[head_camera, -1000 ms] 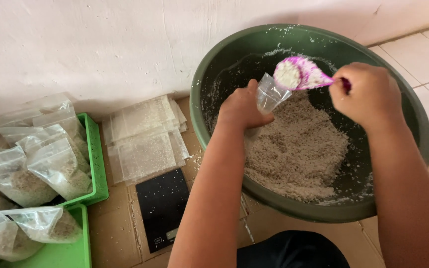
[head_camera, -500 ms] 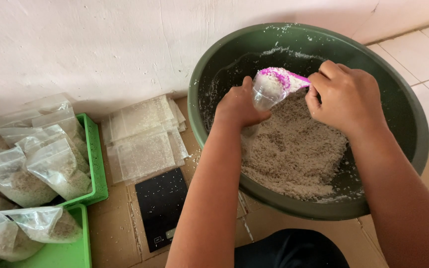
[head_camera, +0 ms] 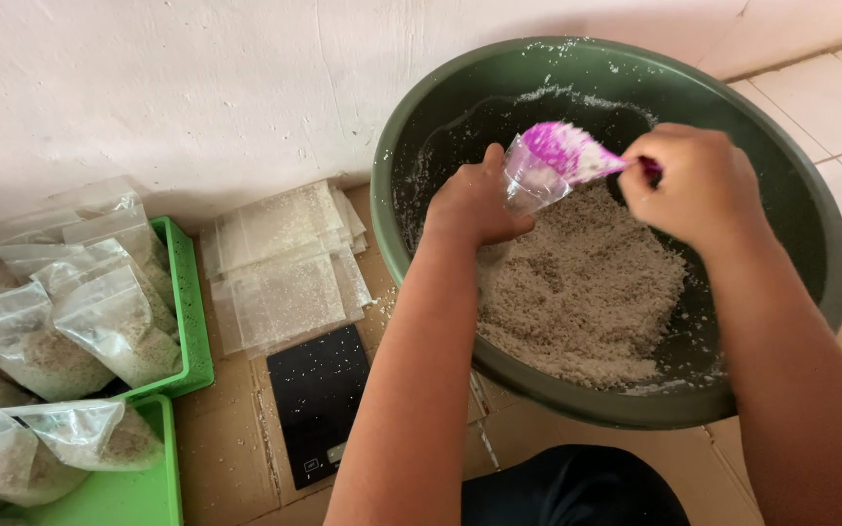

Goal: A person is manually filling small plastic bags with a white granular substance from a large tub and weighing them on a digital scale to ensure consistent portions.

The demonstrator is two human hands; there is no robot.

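A big dark green basin (head_camera: 801,209) holds a heap of pale grainy material (head_camera: 587,292). My left hand (head_camera: 475,205) grips a small clear plastic bag (head_camera: 528,185) over the heap, its mouth facing right. My right hand (head_camera: 699,185) holds the handle of a pink scoop (head_camera: 562,151), whose bowl is tipped at the bag's mouth. Grains cling to the scoop.
A pile of flat clear bags (head_camera: 285,263) lies left of the basin, by the white wall. A black digital scale (head_camera: 319,399) sits on the cardboard below them. Green trays (head_camera: 192,331) at far left hold several filled bags (head_camera: 99,321). A tiled floor lies at right.
The loaded scoop came down to the bag's mouth and tipped. It now looks mostly emptied and is drawn slightly back to the right with my right hand.
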